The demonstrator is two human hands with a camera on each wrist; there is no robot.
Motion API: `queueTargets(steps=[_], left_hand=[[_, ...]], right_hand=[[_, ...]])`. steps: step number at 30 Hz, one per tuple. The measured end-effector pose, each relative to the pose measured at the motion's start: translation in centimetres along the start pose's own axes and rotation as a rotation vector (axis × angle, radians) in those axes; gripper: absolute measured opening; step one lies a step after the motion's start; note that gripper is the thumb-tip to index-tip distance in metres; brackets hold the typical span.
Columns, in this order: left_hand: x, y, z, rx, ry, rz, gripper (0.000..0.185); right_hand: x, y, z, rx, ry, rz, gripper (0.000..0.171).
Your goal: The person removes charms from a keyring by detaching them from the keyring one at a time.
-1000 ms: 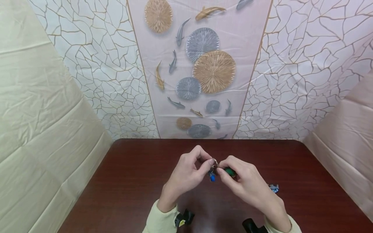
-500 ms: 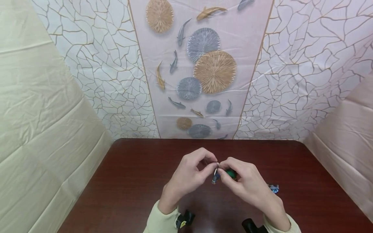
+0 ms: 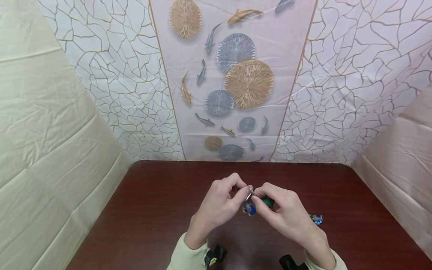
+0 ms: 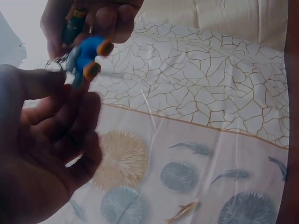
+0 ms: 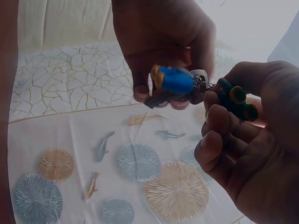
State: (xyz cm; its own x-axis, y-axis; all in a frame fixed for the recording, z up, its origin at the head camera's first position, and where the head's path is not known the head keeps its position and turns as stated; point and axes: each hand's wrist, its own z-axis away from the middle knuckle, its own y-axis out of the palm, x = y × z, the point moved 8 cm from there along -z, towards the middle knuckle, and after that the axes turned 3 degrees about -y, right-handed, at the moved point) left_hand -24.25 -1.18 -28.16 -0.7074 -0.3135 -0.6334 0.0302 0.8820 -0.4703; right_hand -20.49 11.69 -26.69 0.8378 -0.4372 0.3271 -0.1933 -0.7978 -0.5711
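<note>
Both hands meet above the middle of the dark red table (image 3: pixel 152 210). My left hand (image 3: pixel 219 204) pinches a small metal key ring (image 3: pixel 250 192) between thumb and forefinger. A blue charm with orange ends (image 3: pixel 249 209) (image 4: pixel 88 57) (image 5: pixel 174 80) hangs from the ring. My right hand (image 3: pixel 283 215) pinches a green charm (image 3: pixel 268 201) (image 5: pixel 236 99) at the ring's right side, with its fingers curled round it. The ring (image 5: pixel 198 86) shows between the two hands in the right wrist view.
A small blue and white charm (image 3: pixel 317 219) lies on the table right of my right hand. Patterned sheets (image 3: pixel 243 82) close off the back and both sides. Pale green sleeves (image 3: pixel 183 257) and dark wrist mounts (image 3: pixel 214 255) sit at the table's near edge.
The hands stay in place. The ring has tipped from flat to edge-on, and the blue charm has swung lower and turned between the hands.
</note>
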Motion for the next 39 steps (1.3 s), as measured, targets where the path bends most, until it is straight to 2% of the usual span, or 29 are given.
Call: queueTargets(steps=[2, 4, 8, 11, 18, 26, 34, 39], left_hand=[[0.0, 0.1, 0.0, 0.024, 0.012, -0.016, 0.007], [-0.3, 0.1, -0.1, 0.034, 0.053, -0.032, 0.005], [-0.9, -0.1, 0.0, 0.014, 0.152, -0.055, 0.009], [-1.1, -0.3, 0.0, -0.005, 0.178, -0.069, 0.008], [-0.9, -0.3, 0.0, -0.001, 0.122, -0.074, 0.01], [0.1, -0.5, 0.1, 0.016, -0.01, 0.037, 0.01], [0.1, -0.5, 0.0, 0.027, 0.014, 0.151, 0.005], [0.3, -0.7, -0.1, 0.023, 0.009, 0.141, 0.002]], right_hand=[[0.1, 0.0, 0.0, 0.002, -0.007, -0.002, 0.027], [0.1, 0.0, 0.0, 0.014, -0.004, -0.007, 0.026], [0.1, 0.0, 0.0, 0.02, -0.015, -0.011, 0.026], [0.2, -0.1, 0.0, 0.005, -0.036, -0.019, 0.027], [0.5, -0.2, 0.0, -0.008, -0.042, -0.02, 0.027], [0.9, -0.2, -0.1, -0.003, -0.089, -0.023, 0.031], [-0.1, -0.7, 0.2, 0.018, -0.046, 0.007, 0.031], [-1.8, -0.6, 1.0, 0.078, 0.009, 0.068, 0.03]])
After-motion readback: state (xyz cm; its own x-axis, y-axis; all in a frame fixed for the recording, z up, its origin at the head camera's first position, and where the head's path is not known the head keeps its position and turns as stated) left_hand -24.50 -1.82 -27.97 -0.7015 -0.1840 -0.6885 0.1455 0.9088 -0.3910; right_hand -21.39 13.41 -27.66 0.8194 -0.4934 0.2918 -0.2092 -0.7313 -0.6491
